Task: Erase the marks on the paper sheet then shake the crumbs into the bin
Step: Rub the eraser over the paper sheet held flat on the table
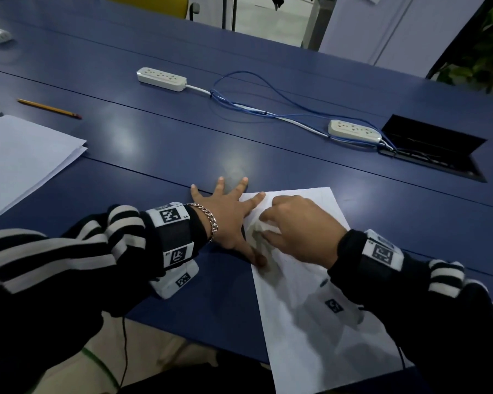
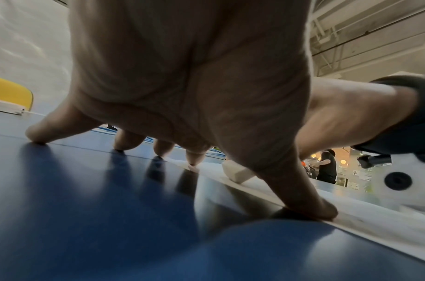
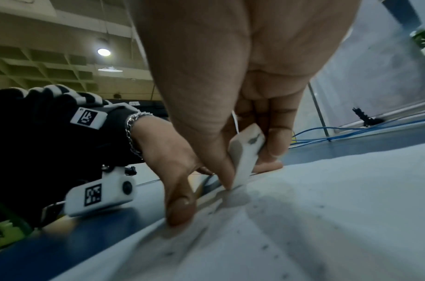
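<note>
A white paper sheet (image 1: 310, 308) lies on the blue table (image 1: 182, 143), reaching over its near edge. My left hand (image 1: 228, 214) is spread flat, with the index finger and thumb (image 2: 309, 201) pressing the sheet's left edge and the other fingers on the table. My right hand (image 1: 296, 223) pinches a white eraser (image 3: 246, 155) between thumb and fingers, its lower end touching the paper (image 3: 302, 218) near the left edge. The eraser (image 2: 237, 173) also shows under the left palm. Small dark crumbs dot the paper in the right wrist view. No bin is in view.
A stack of white paper (image 1: 20, 160) lies at the left, a pencil (image 1: 49, 108) behind it. Two power strips (image 1: 161, 78) (image 1: 353, 131) with blue cables (image 1: 268, 109) cross the table's middle. An open cable hatch (image 1: 430, 146) sits at the right.
</note>
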{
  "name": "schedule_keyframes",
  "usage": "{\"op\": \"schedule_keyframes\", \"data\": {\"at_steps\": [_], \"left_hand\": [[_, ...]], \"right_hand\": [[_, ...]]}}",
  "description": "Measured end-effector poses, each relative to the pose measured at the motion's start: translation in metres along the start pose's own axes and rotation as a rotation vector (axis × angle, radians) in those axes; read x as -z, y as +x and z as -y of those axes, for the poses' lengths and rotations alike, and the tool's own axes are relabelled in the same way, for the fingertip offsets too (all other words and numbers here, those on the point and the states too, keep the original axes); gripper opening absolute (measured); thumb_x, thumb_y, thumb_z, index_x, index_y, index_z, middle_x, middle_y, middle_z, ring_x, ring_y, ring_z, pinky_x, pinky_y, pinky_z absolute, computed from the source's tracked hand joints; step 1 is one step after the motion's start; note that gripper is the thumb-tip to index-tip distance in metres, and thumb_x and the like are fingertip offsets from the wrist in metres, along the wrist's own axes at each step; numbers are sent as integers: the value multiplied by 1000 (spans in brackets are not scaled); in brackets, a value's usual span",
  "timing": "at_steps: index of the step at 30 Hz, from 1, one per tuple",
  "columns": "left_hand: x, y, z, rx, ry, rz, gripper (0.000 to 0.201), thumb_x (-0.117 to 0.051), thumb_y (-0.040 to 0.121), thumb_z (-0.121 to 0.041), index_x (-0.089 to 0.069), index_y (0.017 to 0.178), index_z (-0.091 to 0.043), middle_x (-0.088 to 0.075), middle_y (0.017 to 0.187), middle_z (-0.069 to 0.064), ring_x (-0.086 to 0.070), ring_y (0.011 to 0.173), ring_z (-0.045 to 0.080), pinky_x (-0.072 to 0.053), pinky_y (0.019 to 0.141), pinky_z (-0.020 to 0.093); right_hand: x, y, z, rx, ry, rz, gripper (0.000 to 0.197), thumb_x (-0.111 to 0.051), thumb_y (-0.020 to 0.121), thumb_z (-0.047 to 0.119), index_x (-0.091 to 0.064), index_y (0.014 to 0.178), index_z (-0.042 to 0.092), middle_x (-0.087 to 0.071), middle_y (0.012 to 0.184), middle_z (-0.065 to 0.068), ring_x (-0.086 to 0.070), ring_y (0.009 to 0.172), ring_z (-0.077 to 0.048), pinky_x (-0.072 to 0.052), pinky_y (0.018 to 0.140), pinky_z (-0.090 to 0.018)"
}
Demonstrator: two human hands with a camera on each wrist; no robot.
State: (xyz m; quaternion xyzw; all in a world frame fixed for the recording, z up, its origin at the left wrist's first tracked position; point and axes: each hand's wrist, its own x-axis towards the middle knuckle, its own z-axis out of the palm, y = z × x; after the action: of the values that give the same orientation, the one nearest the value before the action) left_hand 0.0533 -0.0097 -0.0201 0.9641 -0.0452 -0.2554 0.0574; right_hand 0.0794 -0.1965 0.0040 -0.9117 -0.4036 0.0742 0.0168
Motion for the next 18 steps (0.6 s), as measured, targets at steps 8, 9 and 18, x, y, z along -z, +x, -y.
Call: {"op": "schedule_keyframes", "data": {"at_steps": [8, 9, 18], "left_hand": [[-1, 2, -1, 21, 0, 16, 154, -61, 38, -106, 23, 156, -54, 32, 170, -3, 24, 156, 43, 1, 108, 88], [-1, 3, -1, 24, 0, 19, 154, -61, 38, -106, 24, 156, -54, 32, 170, -4, 24, 156, 42, 2, 108, 88], [15, 12, 6, -3, 50, 26, 161, -68, 40, -102, 19, 161, -43, 33, 169, -2, 24, 156, 43, 3, 114, 82]], "right_hand": [[6, 7, -9, -141, -65, -5, 30, -61, 89, 41, -71, 103, 16, -65, 99, -5, -61, 96, -29, -50, 81, -39], [3, 4, -5, -115, -54, 4, 31, -60, 89, 43, -71, 102, 17, -65, 97, -4, -61, 94, -28, -51, 81, -40], [6, 0, -65, -255, 10, -36, 34, -66, 88, 47, -71, 109, 21, -63, 99, 1, -62, 100, -29, -50, 83, -36]]}}
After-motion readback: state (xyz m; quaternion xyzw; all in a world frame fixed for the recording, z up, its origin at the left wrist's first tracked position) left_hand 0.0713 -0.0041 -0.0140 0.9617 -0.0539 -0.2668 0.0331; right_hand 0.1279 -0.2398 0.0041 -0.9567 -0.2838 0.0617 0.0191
